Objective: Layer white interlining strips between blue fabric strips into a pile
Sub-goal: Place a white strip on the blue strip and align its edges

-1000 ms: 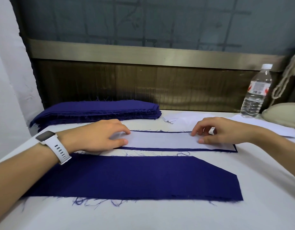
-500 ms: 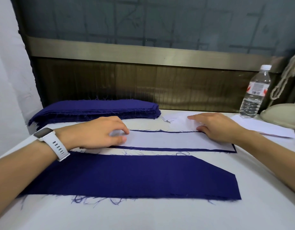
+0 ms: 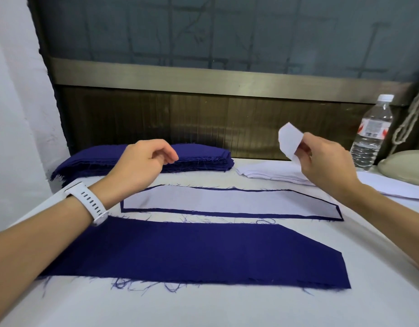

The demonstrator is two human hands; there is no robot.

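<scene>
While clear above table point(image 3: 227, 308): left hand point(image 3: 142, 161) slack, empty; right hand point(image 3: 326, 161) around interlining strip point(image 3: 289, 140).

Blue: 1 bare strip point(image 3: 192, 253) at 6 o'clock, 1 covered strip point(image 3: 227, 213) centre, 1 blue stack point(image 3: 203, 159) at 10; white: 1 interlining strip point(image 3: 227, 200) centre, 1 lifted piece point(image 3: 289, 140) and 1 white stack point(image 3: 274, 172) at 1; 1 bottle point(image 3: 371, 135) at 2

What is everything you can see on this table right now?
Table: one, white, underneath.
Bare fabric strip: one, blue, nearest.
Layered pair: one, white interlining on blue fabric, middle.
Fabric stack: one, blue, far left.
Interlining stack: one, white, far centre-right.
Water bottle: one, clear, far right.
Held interlining strip: one, white, above the stack.
Watch: one, white, left wrist.
Left hand: one, holds nothing.
Right hand: one, pinches that strip.
</scene>
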